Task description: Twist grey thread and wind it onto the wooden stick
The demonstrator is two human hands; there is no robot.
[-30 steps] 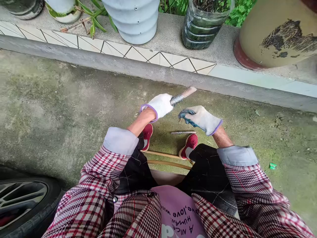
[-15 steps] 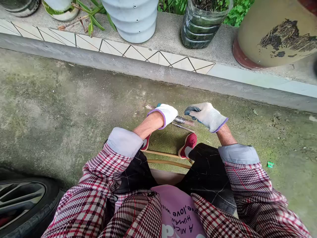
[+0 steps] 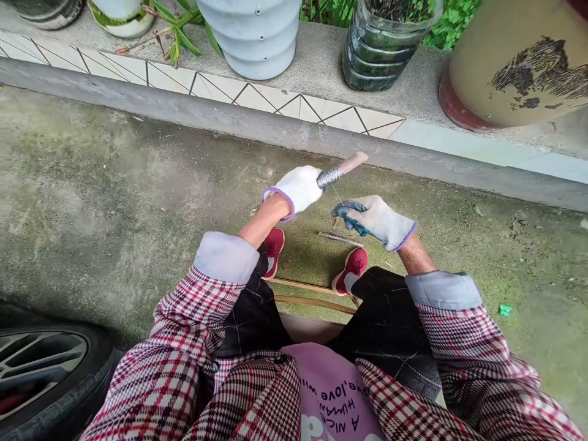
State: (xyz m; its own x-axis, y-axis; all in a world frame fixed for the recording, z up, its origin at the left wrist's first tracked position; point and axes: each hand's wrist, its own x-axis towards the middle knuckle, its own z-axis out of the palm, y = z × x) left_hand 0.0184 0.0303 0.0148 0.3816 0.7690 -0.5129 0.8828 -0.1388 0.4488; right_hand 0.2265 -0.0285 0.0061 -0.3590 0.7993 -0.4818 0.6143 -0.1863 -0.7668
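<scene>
Head view, looking down over the knees at a concrete floor point(image 3: 114, 184). Found left hand point(image 3: 298, 187) in a white glove, closed around a stick point(image 3: 351, 164), with the bare pale end pointing up and to the right, out past the knuckles. Noted grey wire point(image 3: 329, 177) wound in tight turns round the stick, just beside the glove. Found right hand point(image 3: 374, 219) gloved likewise, lower and to the right of the left, near but not touching it, blue-coated fingertips point(image 3: 344, 212) pinched narrow. Traced a thin strand from the wound turns down to those fingertips; very fine, yet seen to end in the pinch. Located stick and wire in the air above the floor, out in front of both shoes. Recorded a thin metal rod point(image 3: 340, 239) lying flat on the floor below the right hand, just ahead of the right shoe point(image 3: 351, 269); left shoe point(image 3: 274, 245) apart to the left. Logged wooden stool rails point(image 3: 312, 294) between the legs. Marked a car tyre point(image 3: 46, 373) at lower left and a small green scrap point(image 3: 505, 309) on the floor at right. Listed along the tiled ledge point(image 3: 321, 67) beyond: a pale ribbed tub point(image 3: 250, 37), a dark plastic bottle point(image 3: 386, 49) holding soil, a large tan jar point(image 3: 509, 61) with flaked paint.
</scene>
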